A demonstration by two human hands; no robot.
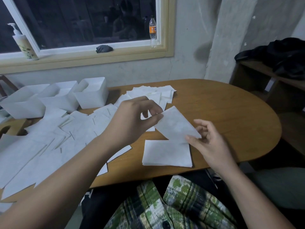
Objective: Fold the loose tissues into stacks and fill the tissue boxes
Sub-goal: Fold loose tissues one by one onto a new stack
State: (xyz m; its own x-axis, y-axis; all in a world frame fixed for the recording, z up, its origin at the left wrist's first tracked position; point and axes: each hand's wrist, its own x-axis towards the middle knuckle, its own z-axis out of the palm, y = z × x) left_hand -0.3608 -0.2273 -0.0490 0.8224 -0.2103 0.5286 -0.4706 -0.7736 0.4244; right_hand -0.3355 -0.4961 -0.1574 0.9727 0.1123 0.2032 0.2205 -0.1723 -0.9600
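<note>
A white tissue (175, 125) hangs tilted above the table, held by both hands. My left hand (132, 119) pinches its upper left corner and my right hand (209, 142) pinches its lower right corner. Right below it a neat stack of folded tissues (166, 153) lies near the table's front edge. Several loose tissues (54, 142) spread over the left half of the wooden table (231, 113), and another loose pile (153, 93) lies at the back. Three white tissue boxes (92, 96) (61, 98) (23, 104) stand open-topped in a row at the back left.
On the window sill stand a pump bottle (24, 45), a dark cloth (104, 48) and an orange-labelled bottle (153, 32). A wooden shelf (257, 76) with black fabric (283, 53) on it is at the right. The table's right end is rounded.
</note>
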